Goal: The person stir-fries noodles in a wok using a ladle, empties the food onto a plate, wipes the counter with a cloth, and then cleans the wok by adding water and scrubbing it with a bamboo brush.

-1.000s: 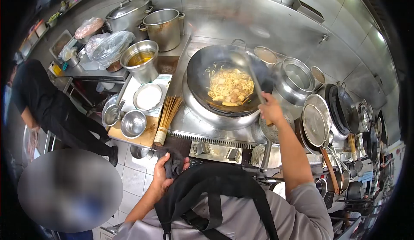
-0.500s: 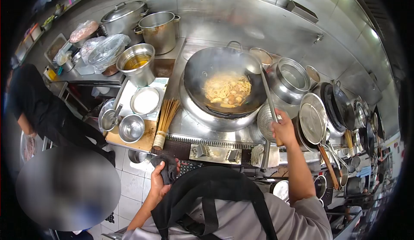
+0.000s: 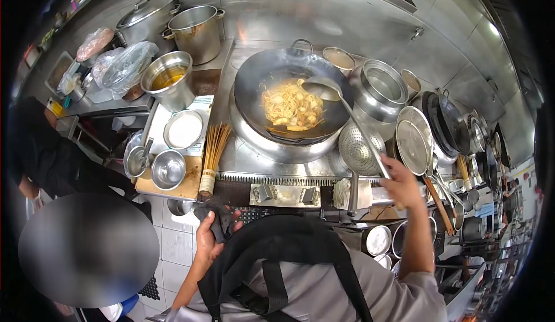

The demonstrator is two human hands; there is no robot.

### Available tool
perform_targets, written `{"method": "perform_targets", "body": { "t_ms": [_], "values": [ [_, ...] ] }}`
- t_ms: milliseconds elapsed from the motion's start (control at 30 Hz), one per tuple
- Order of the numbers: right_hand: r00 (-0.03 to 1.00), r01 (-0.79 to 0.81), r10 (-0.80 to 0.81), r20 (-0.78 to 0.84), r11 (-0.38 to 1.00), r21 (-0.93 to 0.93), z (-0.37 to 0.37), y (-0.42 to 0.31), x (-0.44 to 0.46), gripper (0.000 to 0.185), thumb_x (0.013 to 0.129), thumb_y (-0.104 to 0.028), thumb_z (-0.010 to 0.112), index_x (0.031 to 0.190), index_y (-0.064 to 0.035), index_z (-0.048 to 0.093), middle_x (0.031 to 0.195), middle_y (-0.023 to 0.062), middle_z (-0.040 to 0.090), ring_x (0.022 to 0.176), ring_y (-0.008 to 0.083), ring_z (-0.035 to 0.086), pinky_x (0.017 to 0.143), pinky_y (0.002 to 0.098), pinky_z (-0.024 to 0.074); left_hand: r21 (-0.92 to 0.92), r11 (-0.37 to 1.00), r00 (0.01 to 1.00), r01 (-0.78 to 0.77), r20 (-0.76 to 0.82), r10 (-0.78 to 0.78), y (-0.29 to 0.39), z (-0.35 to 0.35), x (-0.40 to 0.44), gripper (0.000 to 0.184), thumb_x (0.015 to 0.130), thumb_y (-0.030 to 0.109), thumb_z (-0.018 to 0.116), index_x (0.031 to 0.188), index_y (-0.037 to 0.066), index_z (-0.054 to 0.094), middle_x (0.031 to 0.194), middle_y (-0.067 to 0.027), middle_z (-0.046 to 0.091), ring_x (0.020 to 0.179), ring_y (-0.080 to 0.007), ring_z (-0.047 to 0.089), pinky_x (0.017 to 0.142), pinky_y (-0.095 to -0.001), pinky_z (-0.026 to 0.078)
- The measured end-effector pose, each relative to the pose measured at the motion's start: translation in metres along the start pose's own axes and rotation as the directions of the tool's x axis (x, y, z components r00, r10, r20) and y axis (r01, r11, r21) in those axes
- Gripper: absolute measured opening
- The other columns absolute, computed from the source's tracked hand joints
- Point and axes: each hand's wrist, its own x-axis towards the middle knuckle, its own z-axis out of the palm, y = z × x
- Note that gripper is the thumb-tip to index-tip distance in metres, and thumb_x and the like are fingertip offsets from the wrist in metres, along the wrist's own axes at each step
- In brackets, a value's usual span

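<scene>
My right hand [image 3: 401, 182] is closed around the handle of a long ladle [image 3: 322, 88]. The ladle's bowl hangs over the right side of a large dark wok [image 3: 248, 73], near the noodles [image 3: 289, 105] in its bottom. Thin steam or haze hangs about the food. My left hand [image 3: 209, 235], low in front of my body, grips a dark cloth [image 3: 219, 224] away from the wok. Below the ladle's shaft lies a perforated skimmer [image 3: 361, 150], its handle toward me.
Left of the wok stand a bamboo brush [image 3: 214, 157], a metal bowl [image 3: 168, 170], a bowl of white contents [image 3: 183, 129] and a pot of oil [image 3: 169, 80]. Strainers [image 3: 414, 143] and pans crowd the right. Another person [image 3: 58, 154] is at the far left.
The ladle's bowl has moved left and down toward the noodles, while my right hand has shifted right and lower. My left hand still holds the cloth. The whole view has shifted slightly.
</scene>
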Motion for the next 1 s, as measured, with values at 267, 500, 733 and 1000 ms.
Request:
{"method": "perform_targets", "body": {
  "t_ms": [267, 500, 733, 1000],
  "values": [
    [0.985, 0.112, -0.033, 0.172, 0.875, -0.472, -0.038, -0.06, -0.05, 0.061, 0.07, 0.002, 0.064, 0.129, -0.0105, 0.056, 0.064, 0.0074, 0.057, 0.047, 0.0151, 0.05, 0.049, 0.0275, 0.0416, 0.065, 0.998, 1.0, -0.011, 0.03, 0.009, -0.001, -0.009, 0.011, 0.046, 0.095, 0.032, 0.054, 0.124, -0.003, 0.048, 0.115, -0.0172, 0.059, 0.089, -0.0248, 0.064, 0.061, -0.0282, 0.056],
    [0.975, 0.221, -0.145, 0.171, 0.759, -0.612, -0.035, -0.057, -0.035, 0.06, 0.069, -0.003, 0.065, 0.128, -0.0123, 0.057, 0.076, 0.0183, 0.064, 0.061, 0.0268, 0.059, 0.064, 0.0362, 0.0494, 0.288, 0.953, 0.996, -0.089, 0.025, 0.086, -0.01, 0.023, 0.017, 0.049, 0.09, 0.036, 0.06, 0.121, -0.001, 0.051, 0.092, -0.0177, 0.063, 0.067, -0.0204, 0.061, 0.056, -0.0249, 0.052],
    [0.989, 0.15, -0.136, 0.064, 0.877, -0.457, -0.015, -0.002, -0.014, 0.059, 0.072, -0.005, 0.068, 0.129, -0.0087, 0.055, 0.071, 0.0132, 0.061, 0.054, 0.0146, 0.056, 0.055, 0.0296, 0.0469, 0.139, 0.986, 0.996, 0.092, -0.023, -0.089, -0.016, -0.009, 0.045, 0.035, 0.091, 0.017, 0.059, 0.122, 0.011, 0.044, 0.101, -0.0169, 0.062, 0.076, -0.0275, 0.065, 0.053, -0.0315, 0.053],
    [0.981, 0.129, -0.05, -0.19, 0.893, 0.431, 0.094, 0.043, 0.077, 0.057, 0.081, 0.003, 0.06, 0.134, -0.0031, 0.041, 0.067, 0.0031, 0.054, 0.047, 0.0113, 0.05, 0.041, 0.0259, 0.0408, 0.303, 0.952, 0.999, 0.033, 0.018, -0.041, -0.013, 0.006, 0.042, 0.031, 0.093, 0.023, 0.058, 0.114, 0.003, 0.05, 0.096, -0.0159, 0.063, 0.074, -0.0266, 0.065, 0.052, -0.0304, 0.052]
  ]
}}
